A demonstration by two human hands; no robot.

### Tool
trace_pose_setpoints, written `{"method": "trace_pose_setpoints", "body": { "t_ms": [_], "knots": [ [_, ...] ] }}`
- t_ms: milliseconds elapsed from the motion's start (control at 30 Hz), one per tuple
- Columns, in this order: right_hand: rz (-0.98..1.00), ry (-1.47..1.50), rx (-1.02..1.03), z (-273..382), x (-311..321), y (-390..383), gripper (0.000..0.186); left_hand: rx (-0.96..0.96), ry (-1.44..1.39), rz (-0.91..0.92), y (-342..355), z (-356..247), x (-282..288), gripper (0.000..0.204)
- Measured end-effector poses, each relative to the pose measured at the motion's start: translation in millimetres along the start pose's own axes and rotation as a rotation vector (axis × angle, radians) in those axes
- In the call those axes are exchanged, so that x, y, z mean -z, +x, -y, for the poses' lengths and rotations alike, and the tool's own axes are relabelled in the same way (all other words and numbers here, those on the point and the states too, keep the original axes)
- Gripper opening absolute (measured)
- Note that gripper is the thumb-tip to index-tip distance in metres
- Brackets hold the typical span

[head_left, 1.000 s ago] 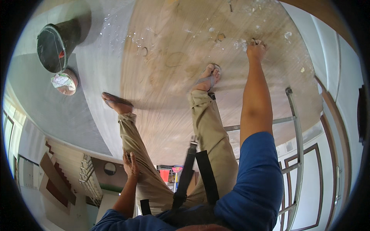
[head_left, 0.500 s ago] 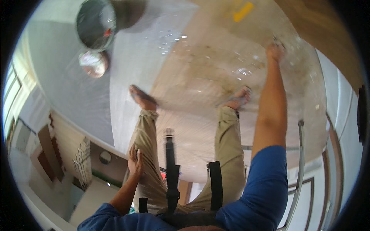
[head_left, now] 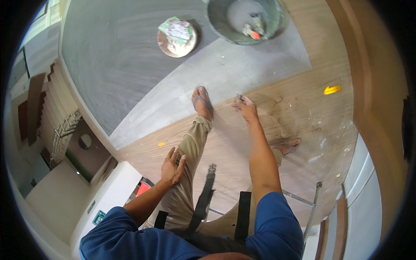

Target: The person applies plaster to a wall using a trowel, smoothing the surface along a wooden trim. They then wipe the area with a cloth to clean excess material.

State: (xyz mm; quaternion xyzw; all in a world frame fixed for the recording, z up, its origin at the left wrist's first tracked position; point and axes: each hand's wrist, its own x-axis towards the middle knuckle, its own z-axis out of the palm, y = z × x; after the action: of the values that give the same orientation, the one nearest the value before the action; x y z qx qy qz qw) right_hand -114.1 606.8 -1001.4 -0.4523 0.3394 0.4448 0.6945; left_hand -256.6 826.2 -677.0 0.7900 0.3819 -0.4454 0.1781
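Note:
My left hand [head_left: 173, 168] rests open on my left knee, its fingers spread. My right hand [head_left: 245, 108] hangs in front of me over the floor, to the right of my left foot. Its fingers are curled together around something small and greyish that I cannot make out. Ahead of it stands a dark bucket [head_left: 216, 27] with cloudy grey water; a wet object with an orange-red part lies inside. To the bucket's left is a round shallow bowl [head_left: 173, 51] holding pale powder, with a crumpled green and white packet [head_left: 178, 29] on top.
The floor [head_left: 225, 143] is wood-patterned, with a pale grey strip and a darker grey area beyond. White smears and dark marks lie on the right. Yellow tape [head_left: 332, 90] sticks there. A metal leg [head_left: 313, 208] stands at lower right, and a black strap [head_left: 202, 199] dangles between my legs.
My view has turned left, so bucket and bowl sit further right in it. My right hand has drawn back from the marked floor at far right. My left hand stays on the knee, fingers spreading.

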Motion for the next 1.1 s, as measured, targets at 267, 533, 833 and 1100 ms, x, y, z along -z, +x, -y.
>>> {"method": "trace_pose_setpoints", "body": {
  "t_ms": [267, 533, 833, 1100],
  "knots": [
    [0.088, -0.31, 0.167, 92, -198, 33, 0.029, -0.099, -0.161, -0.024, 9, 49, 30, 0.06],
    [0.01, -0.571, 0.242, 116, -270, 49, 0.031, -0.094, -0.266, -0.016, 15, 72, 43, 0.064],
    [-0.049, -0.316, 0.079, 124, -296, 52, 0.032, -0.082, -0.352, -0.025, 21, 86, 41, 0.063],
    [0.023, -0.128, 0.137, 142, -293, 35, 0.042, -0.095, -0.368, -0.014, 19, 89, 40, 0.057]
  ]
}}
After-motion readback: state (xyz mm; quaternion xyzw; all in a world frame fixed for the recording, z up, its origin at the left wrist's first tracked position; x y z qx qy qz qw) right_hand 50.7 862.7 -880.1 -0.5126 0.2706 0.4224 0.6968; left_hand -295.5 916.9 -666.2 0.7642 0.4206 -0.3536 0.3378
